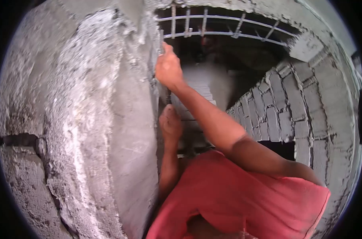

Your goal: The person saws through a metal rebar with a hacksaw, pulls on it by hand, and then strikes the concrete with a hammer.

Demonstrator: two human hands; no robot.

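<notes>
A long, narrow grey bar [167, 95] runs along the edge of the plastered wall [135, 115]. Above it, my right hand [168, 67] has its fingers closed round the upper part, close against the wall's corner. Lower down, my left hand [171, 122] is closed near the bar's lower end, which seems to sit in its grip. Much of the bar is hidden by my hands, so its exact kind cannot be made out. The wall face beside both hands is grey and fairly smooth, with rough, lumpy mortar [79, 79] farther left.
Ribbed steel bars [205, 35] span an opening at the top. A wall of grey bricks [278, 101] stands on the right, below a concrete block end [306, 47]. Dark space and a pale surface [197, 81] lie beyond my hands. A wide crack [49, 175] runs down the left side.
</notes>
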